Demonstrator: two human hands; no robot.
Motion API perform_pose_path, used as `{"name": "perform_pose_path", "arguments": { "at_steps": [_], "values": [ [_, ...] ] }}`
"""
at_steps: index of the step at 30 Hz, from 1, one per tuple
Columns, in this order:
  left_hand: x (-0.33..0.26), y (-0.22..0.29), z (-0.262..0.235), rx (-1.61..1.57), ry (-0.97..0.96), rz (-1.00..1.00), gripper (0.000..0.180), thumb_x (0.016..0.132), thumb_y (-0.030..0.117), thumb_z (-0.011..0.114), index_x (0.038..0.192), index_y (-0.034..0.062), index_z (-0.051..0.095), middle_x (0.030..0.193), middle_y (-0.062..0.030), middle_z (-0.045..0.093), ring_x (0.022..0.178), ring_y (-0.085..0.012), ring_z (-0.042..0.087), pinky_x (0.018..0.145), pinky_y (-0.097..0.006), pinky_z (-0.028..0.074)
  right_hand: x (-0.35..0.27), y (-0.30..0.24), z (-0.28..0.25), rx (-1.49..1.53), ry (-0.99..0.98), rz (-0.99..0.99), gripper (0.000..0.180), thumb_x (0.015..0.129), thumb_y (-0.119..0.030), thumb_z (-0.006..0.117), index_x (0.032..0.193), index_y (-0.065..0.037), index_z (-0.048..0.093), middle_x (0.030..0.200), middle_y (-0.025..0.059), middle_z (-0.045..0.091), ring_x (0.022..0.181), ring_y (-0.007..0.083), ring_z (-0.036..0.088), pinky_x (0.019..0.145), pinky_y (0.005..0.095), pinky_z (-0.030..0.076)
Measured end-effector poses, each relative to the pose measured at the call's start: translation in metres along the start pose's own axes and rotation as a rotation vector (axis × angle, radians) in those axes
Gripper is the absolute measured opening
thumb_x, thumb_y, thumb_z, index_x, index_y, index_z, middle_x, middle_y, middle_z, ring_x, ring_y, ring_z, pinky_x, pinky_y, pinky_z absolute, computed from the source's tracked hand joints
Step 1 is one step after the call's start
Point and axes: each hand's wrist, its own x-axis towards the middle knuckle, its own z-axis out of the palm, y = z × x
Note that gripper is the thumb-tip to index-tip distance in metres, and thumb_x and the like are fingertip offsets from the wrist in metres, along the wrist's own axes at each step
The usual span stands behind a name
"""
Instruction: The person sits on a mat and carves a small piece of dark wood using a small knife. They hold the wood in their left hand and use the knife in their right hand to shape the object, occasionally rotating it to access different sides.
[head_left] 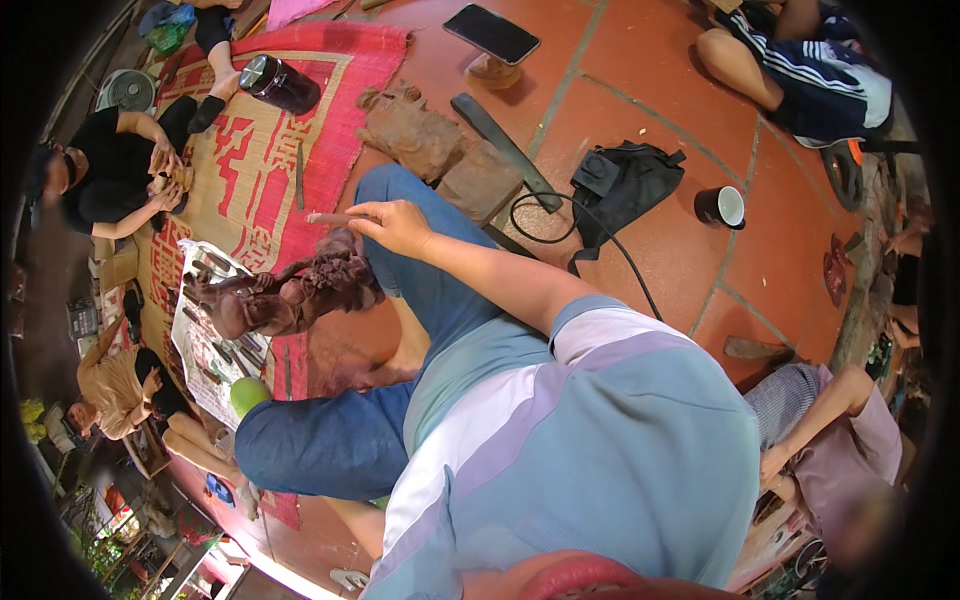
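My right hand (393, 228) is out over my raised knee, fingers closed around a slim brown rod (328, 218). The rod looks like a tool handle, though its exact kind is unclear. Just below it, between my legs, lies a dark reddish-brown carved wooden figure (290, 297), with rounded shapes and a rough, knotty end. Beside the figure a white printed sheet (192, 345) carries several slim carving tools (235, 357). A green rounded thing (248, 396) shows at my other knee. My left hand is hidden; only part of that arm's bare skin seems to show below the knee.
A red and straw-coloured mat (225, 150) covers tiles. Beyond my knee are a brown carved block (420, 130), a dark flat bar (505, 150), a black bag (630, 185) with a cable, a mug (720, 207), a phone (492, 33) and a dark jar (280, 84). Several people sit around.
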Motion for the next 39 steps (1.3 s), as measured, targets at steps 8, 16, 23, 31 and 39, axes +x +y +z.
{"name": "perform_pose_path", "arguments": {
  "at_steps": [8, 16, 23, 31, 39],
  "values": [
    [0.016, -0.024, 0.013, 0.012, -0.069, -0.042, 0.036, 0.093, 0.028, 0.056, 0.121, 0.0047, 0.057, 0.111, -0.0089, 0.06, 0.1, -0.0183, 0.056, 0.09, -0.029, 0.042, 0.0, 0.002, 0.0, -0.061, 0.018, -0.024, 0.029, 0.085, -0.037, 0.062, 0.106, -0.019, 0.069, 0.081, 0.0077, 0.069, 0.075, 0.0255, 0.067, 0.066, 0.0376, 0.05],
    [-0.002, -0.036, 0.008, 0.058, -0.036, -0.089, 0.036, 0.094, 0.03, 0.055, 0.12, 0.005, 0.057, 0.108, -0.008, 0.061, 0.097, -0.017, 0.057, 0.086, -0.028, 0.043, 0.001, -0.007, 0.001, 0.101, 0.109, 0.167, 0.027, 0.085, -0.033, 0.06, 0.1, -0.014, 0.071, 0.082, 0.0088, 0.069, 0.074, 0.0265, 0.066, 0.065, 0.0363, 0.049],
    [-0.061, -0.061, -0.004, -0.024, 0.106, -0.14, 0.036, 0.094, 0.031, 0.054, 0.119, 0.0052, 0.058, 0.105, -0.0073, 0.061, 0.094, -0.0158, 0.057, 0.083, -0.027, 0.044, 0.01, -0.005, 0.003, 0.316, 0.099, 0.132, 0.032, 0.09, -0.029, 0.061, 0.104, -0.001, 0.068, 0.08, 0.0038, 0.067, 0.074, 0.009, 0.058, 0.065, 0.0262, 0.046],
    [-0.069, -0.083, 0.023, -0.16, 0.107, -0.128, 0.036, 0.095, 0.033, 0.053, 0.117, 0.0055, 0.058, 0.102, -0.0065, 0.062, 0.091, -0.0146, 0.058, 0.079, -0.026, 0.045, 0.023, -0.046, -0.016, 0.709, -0.054, 0.211, 0.03, 0.095, -0.026, 0.055, 0.114, -0.003, 0.056, 0.071, -0.0022, 0.056, 0.055, 0.0018, 0.044, 0.049, 0.0175, 0.036],
    [-0.022, -0.051, 0.048, -0.268, 0.055, 0.056, 0.036, 0.096, 0.035, 0.051, 0.116, 0.0058, 0.058, 0.098, -0.0057, 0.062, 0.088, -0.0133, 0.058, 0.075, -0.026, 0.047, 0.002, -0.114, -0.006, 0.649, -0.323, -0.045, 0.024, 0.094, -0.012, 0.054, 0.118, -0.009, 0.049, 0.081, 0.0004, 0.059, 0.064, 0.0045, 0.049, 0.057, 0.0183, 0.039]
  ]
}}
